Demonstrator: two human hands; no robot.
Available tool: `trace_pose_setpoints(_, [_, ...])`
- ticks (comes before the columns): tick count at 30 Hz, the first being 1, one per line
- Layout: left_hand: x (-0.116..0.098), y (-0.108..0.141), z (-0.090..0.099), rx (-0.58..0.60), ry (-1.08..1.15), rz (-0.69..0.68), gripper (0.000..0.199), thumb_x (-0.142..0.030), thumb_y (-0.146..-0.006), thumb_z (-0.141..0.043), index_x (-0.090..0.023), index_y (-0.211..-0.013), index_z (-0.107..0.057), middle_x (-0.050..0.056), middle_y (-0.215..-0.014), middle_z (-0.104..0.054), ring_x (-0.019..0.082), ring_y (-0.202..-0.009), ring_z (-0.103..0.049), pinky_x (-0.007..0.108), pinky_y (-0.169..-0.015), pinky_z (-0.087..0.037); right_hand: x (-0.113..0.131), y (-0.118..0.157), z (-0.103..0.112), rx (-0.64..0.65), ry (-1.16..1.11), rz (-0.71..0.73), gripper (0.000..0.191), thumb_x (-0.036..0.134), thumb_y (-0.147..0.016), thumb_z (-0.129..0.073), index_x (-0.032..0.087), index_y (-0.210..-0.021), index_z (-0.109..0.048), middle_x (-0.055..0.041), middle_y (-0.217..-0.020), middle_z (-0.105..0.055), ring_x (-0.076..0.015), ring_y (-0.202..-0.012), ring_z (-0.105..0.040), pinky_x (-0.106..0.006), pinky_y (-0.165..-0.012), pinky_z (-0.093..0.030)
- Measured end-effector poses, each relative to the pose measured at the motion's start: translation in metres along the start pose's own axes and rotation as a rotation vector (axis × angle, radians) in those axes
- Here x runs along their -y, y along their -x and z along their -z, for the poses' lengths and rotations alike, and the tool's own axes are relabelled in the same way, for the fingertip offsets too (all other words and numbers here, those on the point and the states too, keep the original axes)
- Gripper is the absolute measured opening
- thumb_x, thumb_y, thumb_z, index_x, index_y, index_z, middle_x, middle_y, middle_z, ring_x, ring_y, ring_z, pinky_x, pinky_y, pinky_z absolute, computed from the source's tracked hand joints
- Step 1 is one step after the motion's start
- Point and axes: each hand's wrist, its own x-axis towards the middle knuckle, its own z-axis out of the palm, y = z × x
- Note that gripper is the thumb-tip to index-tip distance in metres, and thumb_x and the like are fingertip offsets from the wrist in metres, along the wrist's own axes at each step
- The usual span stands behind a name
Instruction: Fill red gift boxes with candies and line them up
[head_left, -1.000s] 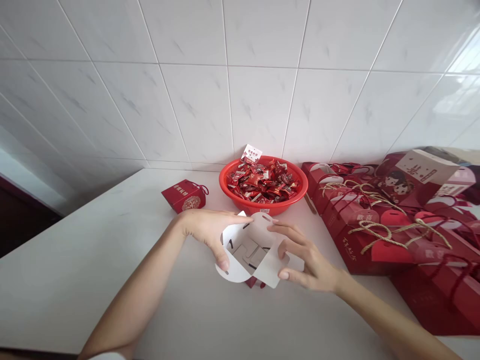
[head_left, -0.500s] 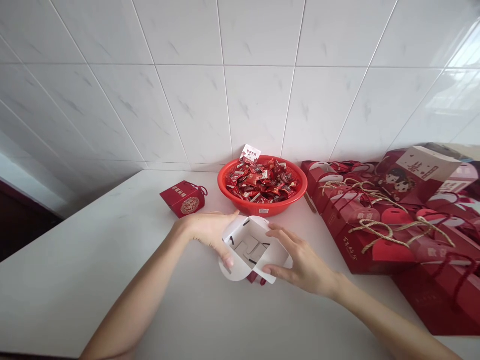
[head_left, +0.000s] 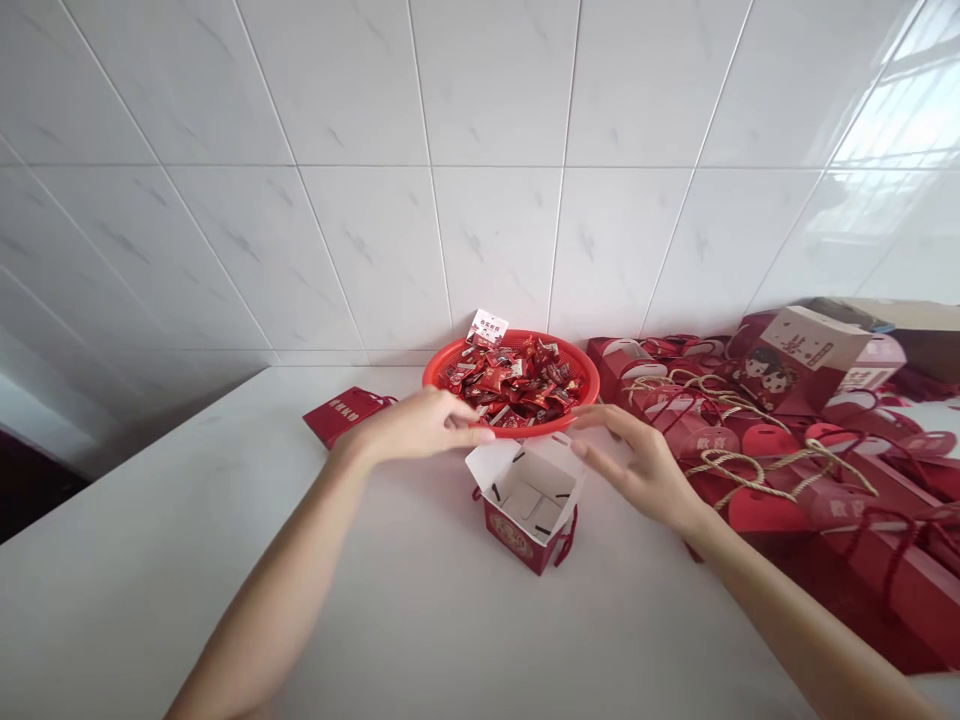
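Observation:
An opened red gift box [head_left: 517, 538] with a white inside stands on the white table, its flaps spread and red cord at its sides. Nothing but the cord ends shows inside it. My left hand [head_left: 424, 425] hovers at the box's far left, fingers apart and holding nothing. On the other side my right hand [head_left: 634, 460] is also free, its fingers stretched toward the basket's front rim. Behind the box sits a red plastic basket [head_left: 439, 372] heaped with red-wrapped candies [head_left: 517, 380].
A closed red box [head_left: 341, 412] lies left of the basket, partly behind my left hand. Many red gift boxes [head_left: 810, 440] with cord handles crowd the right side. A printed card [head_left: 486, 328] stands at the basket's back edge, near the tiled wall [head_left: 495, 220].
Both hands have let go of the box and moved up toward the basket. The box now stands upright with its printed front showing. The view has tilted slightly upward.

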Motion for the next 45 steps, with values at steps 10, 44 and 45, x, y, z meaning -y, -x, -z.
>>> trace_pose_setpoints(10, [-0.007,-0.131,-0.04,0.026,-0.39,-0.245,0.039,-0.029,-0.065,-0.08,-0.017,-0.102,-0.074,0.014,-0.11,-0.071,0.035,-0.102,-0.066,0.037,-0.081,-0.051,-0.001,-0.072,-0.026,-0.317,-0.525,-0.185,0.029,0.046,-0.074,-0.074,0.018,-0.079,-0.07,-0.0049,-0.079,-0.072,-0.0189,-0.076,-0.066,-0.031,-0.074,-0.053])
trace_pose_setpoints(44, [-0.005,-0.131,-0.04,-0.008,-0.073,-0.135,0.025,-0.037,-0.083,-0.064,-0.021,-0.064,-0.062,0.001,-0.059,-0.064,0.022,-0.069,-0.064,0.03,-0.067,-0.044,-0.033,-0.084,-0.017,-0.449,-0.957,-0.448,0.042,0.02,-0.049,-0.085,0.021,-0.084,-0.062,0.0013,-0.072,-0.072,-0.0187,-0.065,-0.07,-0.029,-0.058,-0.056])
trace_pose_setpoints(45, [-0.005,-0.134,-0.044,0.005,-0.086,-0.121,0.032,-0.043,-0.081,-0.066,-0.021,-0.06,-0.058,0.001,-0.056,-0.061,0.022,-0.066,-0.062,0.03,-0.065,-0.042,-0.033,-0.084,-0.017,-0.449,-0.962,-0.439,0.04,0.02,-0.049,-0.084,0.021,-0.081,-0.06,0.0015,-0.072,-0.072,-0.0191,-0.066,-0.071,-0.03,-0.06,-0.057])
